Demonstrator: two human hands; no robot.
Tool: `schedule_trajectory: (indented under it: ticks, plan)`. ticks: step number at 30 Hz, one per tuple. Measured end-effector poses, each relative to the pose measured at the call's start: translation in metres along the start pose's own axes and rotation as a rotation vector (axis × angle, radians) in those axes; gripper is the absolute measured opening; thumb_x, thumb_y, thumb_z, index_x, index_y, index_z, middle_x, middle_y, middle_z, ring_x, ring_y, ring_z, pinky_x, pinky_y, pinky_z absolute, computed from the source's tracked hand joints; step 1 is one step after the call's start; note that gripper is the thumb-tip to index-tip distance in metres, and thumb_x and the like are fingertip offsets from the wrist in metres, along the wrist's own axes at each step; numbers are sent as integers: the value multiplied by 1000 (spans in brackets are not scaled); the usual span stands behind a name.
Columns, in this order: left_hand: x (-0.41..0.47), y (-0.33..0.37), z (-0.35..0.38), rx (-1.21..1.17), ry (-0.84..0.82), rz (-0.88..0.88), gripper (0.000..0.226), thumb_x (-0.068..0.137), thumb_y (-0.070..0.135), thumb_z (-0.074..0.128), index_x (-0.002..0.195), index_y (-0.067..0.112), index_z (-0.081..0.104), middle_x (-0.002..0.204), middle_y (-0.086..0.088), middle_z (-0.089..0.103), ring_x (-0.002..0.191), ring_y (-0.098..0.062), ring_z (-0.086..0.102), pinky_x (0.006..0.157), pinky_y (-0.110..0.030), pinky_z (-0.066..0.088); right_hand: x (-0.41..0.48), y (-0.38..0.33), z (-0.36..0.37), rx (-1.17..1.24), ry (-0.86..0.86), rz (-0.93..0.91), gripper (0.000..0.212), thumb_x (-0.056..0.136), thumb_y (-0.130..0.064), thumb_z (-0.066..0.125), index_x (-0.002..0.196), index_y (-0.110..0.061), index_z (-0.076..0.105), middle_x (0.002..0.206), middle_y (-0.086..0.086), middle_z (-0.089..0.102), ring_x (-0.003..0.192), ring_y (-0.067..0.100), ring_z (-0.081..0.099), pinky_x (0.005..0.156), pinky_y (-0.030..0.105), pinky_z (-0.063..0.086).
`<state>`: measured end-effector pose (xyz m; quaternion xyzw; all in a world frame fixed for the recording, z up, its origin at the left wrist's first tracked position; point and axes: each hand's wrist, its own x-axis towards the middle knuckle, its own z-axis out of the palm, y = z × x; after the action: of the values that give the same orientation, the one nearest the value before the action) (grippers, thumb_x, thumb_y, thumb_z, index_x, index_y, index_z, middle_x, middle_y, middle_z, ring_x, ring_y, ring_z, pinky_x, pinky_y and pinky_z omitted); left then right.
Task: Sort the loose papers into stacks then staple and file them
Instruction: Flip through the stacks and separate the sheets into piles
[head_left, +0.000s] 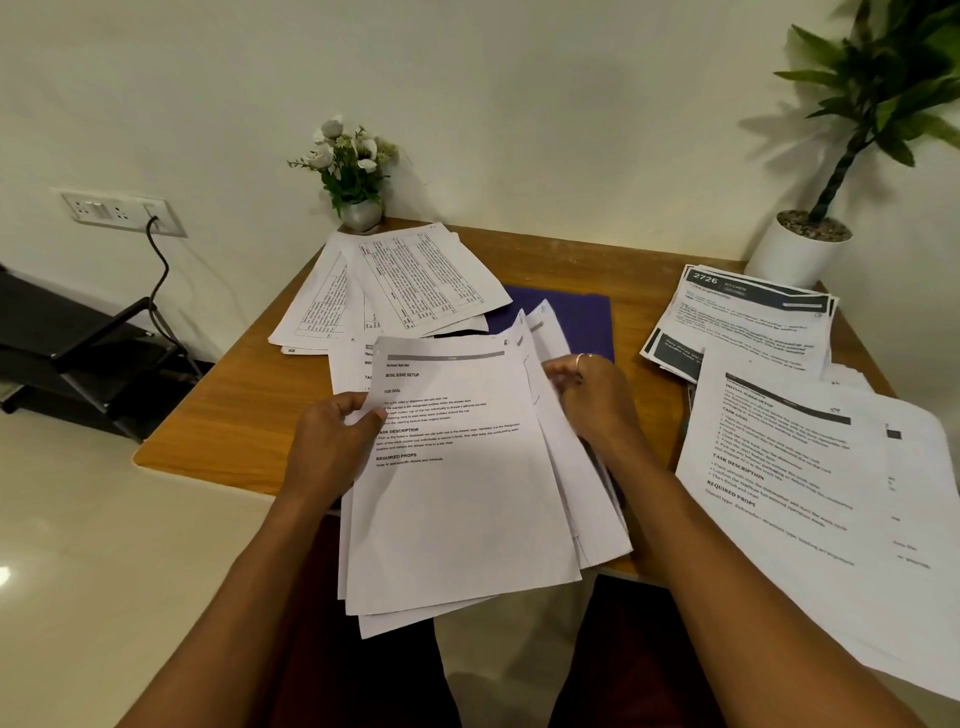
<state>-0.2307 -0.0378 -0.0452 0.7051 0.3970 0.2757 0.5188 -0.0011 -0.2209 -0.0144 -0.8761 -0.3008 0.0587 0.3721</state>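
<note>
Open tabletop (223, 415) left; paper pile (810, 467) blocks right, flower pot (361, 213) rear.

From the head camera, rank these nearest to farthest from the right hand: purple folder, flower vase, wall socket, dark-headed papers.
1. Purple folder, just beyond the right hand.
2. Dark-headed papers, to its right.
3. Flower vase, table's back edge, left.
4. Wall socket, on the left wall.

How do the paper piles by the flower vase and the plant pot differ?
The vase-side pile shows gridded tables; the pot-side pile has dark banners, one reading 2726. The vase-side pile overlaps the purple folder; the pot-side pile lies partly under text sheets. Both are fanned, unheld.
</note>
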Motion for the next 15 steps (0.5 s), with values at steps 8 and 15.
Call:
schedule_trajectory:
  ticks: [8, 15]
  plan:
    - [-2, 2, -1, -10, 0, -1, 14, 98, 22, 68, 111, 19, 71, 102, 6, 75, 80, -14, 76, 60, -22, 59, 10, -25, -69, -235, 378, -182, 24, 95, -3, 66, 114, -16, 74, 125, 9, 66, 109, 27, 65, 82, 26, 49]
    - [-4, 5, 0, -29, 15, 64, 7, 100, 13, 63, 104, 13, 69, 107, 0, 72, 83, -6, 71, 56, -12, 51, 10, -45, -101, -129, 580, -288, 23, 98, -4, 59, 116, -12, 72, 122, 8, 64, 108, 21, 64, 85, 3, 38]
